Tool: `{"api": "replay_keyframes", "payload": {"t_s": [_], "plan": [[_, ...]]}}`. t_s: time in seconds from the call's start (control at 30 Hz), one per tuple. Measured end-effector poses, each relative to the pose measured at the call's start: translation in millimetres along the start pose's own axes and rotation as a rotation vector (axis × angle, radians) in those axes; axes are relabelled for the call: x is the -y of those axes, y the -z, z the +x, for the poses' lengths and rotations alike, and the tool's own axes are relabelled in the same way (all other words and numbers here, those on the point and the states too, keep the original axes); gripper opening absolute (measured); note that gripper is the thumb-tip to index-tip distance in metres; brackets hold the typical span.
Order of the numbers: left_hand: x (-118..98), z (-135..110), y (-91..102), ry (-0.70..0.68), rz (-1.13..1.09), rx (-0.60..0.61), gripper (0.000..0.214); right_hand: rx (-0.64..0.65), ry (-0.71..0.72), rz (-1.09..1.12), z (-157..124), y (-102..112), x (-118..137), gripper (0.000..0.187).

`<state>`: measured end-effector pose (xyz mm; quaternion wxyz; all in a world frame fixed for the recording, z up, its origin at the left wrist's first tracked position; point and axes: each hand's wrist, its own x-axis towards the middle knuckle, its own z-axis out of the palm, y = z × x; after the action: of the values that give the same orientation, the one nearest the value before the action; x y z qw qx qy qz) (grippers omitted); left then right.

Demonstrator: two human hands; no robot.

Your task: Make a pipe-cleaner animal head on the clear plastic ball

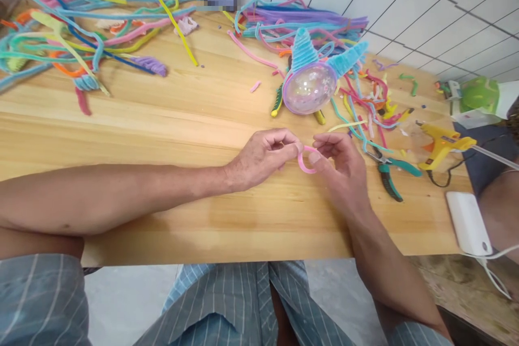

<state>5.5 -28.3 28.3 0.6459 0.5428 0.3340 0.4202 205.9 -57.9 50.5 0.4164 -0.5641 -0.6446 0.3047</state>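
Observation:
My left hand (263, 157) and my right hand (338, 159) meet over the wooden table (162, 135), both pinching a short pink pipe cleaner (303, 161) bent into a curve between them. The fingers of both hands are closed on its ends. Just beyond the hands lies a clear iridescent ball (310, 88) ringed in purple, with two light-blue wound cones (304, 48) sticking up from it.
Piles of coloured pipe cleaners (81, 21) cover the far left and far middle of the table. Green-handled pliers (387, 170), a yellow glue gun (440, 146) and a white power bank (468, 221) lie at right. Another person's arm shows at the right edge.

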Motion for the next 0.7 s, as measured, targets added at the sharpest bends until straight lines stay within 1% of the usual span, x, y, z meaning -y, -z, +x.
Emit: {"api": "replay_keyframes", "payload": {"t_s": [0.1,0.13,0.2,0.4,0.53,0.7], "plan": [[-0.3,-0.5,0.4,-0.039,0.018,-0.024,0.021,0.146,-0.195,0.202,0.8,-4.1,0.4,0.029],[0.3,-0.6,0.4,-0.053,0.025,-0.022,0.022,0.172,-0.231,0.226,0.9,-5.5,0.9,0.031],[2.1,-0.7,0.5,-0.080,0.043,-0.012,0.024,0.170,-0.255,0.224,0.8,-7.6,2.1,0.032],[6.1,-0.3,0.7,-0.109,0.085,-0.019,0.030,0.088,-0.159,0.096,-2.5,-8.9,6.6,0.020],[3.7,1.4,0.5,-0.039,0.070,0.011,0.037,0.065,-0.100,0.031,-4.9,-9.2,8.3,0.015],[2.9,4.8,0.7,0.013,-0.050,0.031,0.041,0.033,-0.072,-0.012,-6.1,-8.6,8.1,0.014]]}}
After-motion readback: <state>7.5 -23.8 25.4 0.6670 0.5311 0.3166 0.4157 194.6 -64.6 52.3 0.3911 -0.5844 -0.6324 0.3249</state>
